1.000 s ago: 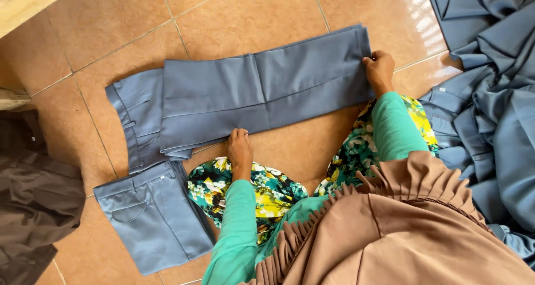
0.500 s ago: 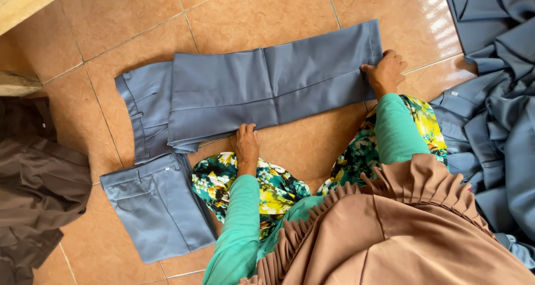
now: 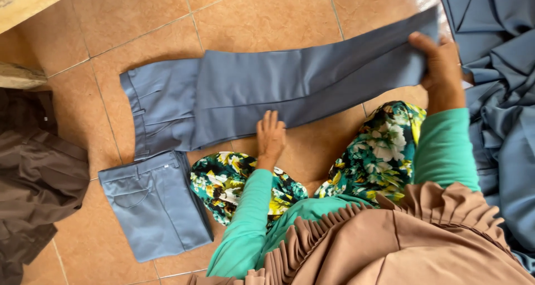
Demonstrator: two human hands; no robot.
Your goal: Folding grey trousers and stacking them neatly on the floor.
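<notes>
The blue cloth pile [image 3: 501, 95] and brown garment [image 3: 33, 179] run off the edges; the right hand's [image 3: 443, 73] fingers [image 3: 421, 39] curl behind the trouser hem [image 3: 412, 51].

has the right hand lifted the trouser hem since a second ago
Yes. The right hand now holds the hem of the blue-grey trousers raised off the tiled floor, where it lay flat before; the left hand presses the fold.

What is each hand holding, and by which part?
The right hand grips the blue-grey trousers by the leg-hem end, lifting it. The left hand only presses flat on their lower edge mid-length.

Left hand [image 3: 270, 137] flat, palm down; right hand [image 3: 443, 70] pinching.
</notes>
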